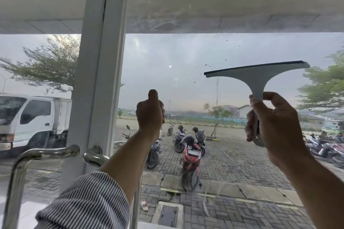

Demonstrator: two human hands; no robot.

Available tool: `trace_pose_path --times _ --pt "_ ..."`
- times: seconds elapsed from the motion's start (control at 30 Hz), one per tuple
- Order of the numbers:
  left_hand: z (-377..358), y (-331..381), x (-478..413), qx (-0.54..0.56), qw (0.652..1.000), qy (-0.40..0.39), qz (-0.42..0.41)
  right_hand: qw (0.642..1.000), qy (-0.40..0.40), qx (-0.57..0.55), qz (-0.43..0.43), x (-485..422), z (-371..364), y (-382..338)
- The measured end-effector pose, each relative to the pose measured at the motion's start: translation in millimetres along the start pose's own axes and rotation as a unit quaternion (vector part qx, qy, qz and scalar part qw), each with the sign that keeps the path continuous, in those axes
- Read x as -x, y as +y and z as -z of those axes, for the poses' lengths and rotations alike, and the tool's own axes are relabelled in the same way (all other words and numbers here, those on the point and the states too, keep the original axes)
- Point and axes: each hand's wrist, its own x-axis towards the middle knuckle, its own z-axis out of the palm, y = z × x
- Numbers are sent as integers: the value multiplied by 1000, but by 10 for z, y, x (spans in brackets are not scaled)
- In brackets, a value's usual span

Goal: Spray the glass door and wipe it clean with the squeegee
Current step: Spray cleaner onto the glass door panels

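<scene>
I'm gripping the squeegee (260, 80) by its handle in my right hand (275, 122) | blade running crosswise above that hand, tilting up rightward, facing the upper right of the glass door (176, 57) | left hand (149, 111) sitting curled in a fist, nothing showing in it, farther from the blade

The right hand (275, 122) grips the handle of a pale grey plastic squeegee (260, 77), its dark rubber blade uppermost and tilted, right end higher, before the clear glass door (176, 57). Dark specks (207, 65) dot the pane beside the blade. The left hand (149, 111), in a striped sleeve (89, 202), is curled with the thumb raised.
</scene>
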Motion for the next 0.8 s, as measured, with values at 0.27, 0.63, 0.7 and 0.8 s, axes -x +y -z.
trace_pose_path --times 0.27,0.63,0.7,0.8 --pt "260 -236 -31 -18 999 -21 44 1000 15 20 -18 165 -151 34" --pt "478 -570 197 -8 998 -49 30 999 30 36 -26 346 -270 122" --pt "542 -646 244 3 998 -57 37 999 25 38 -28 392 -291 168" --pt "630 -687 287 -16 995 -91 39 998 26 41 -39 453 -312 248"
